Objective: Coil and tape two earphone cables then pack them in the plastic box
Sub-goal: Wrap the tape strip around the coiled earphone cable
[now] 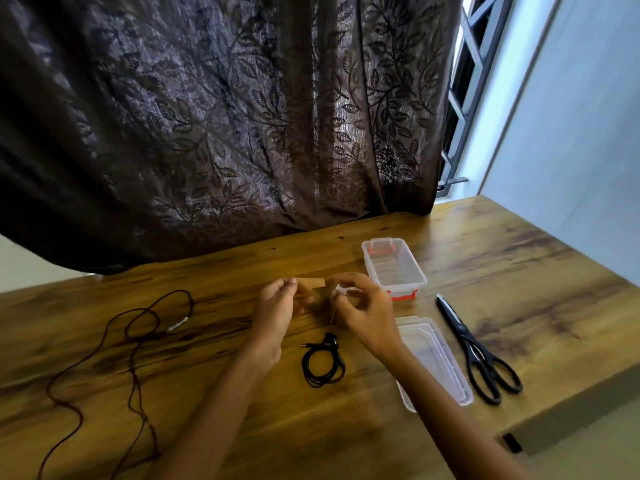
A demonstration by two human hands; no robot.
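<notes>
Tape strip (pixel 311 283) is held stretched left-right between left hand (pixel 282 303) and right hand (pixel 360 306), fingertips pinched on its ends. Coiled black earphone cable (pixel 323 365) lies directly below, nearer the right hand.

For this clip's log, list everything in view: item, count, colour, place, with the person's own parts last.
coiled earphone cable: 1, black, on the table between the forearms
loose earphone cable: 1, dark, sprawled uncoiled at the table's left
plastic box: 1, clear with red clips, open, beyond the right hand
lid: 1, clear, flat on the table near the box
scissors: 1, black, right of the lid
tape strip: 1, brownish, stretched between both hands
table: 1, wood-grain brown
curtain: 1, dark, leaf pattern, behind the table
left hand: pinching one tape end
right hand: pinching the other end
</notes>
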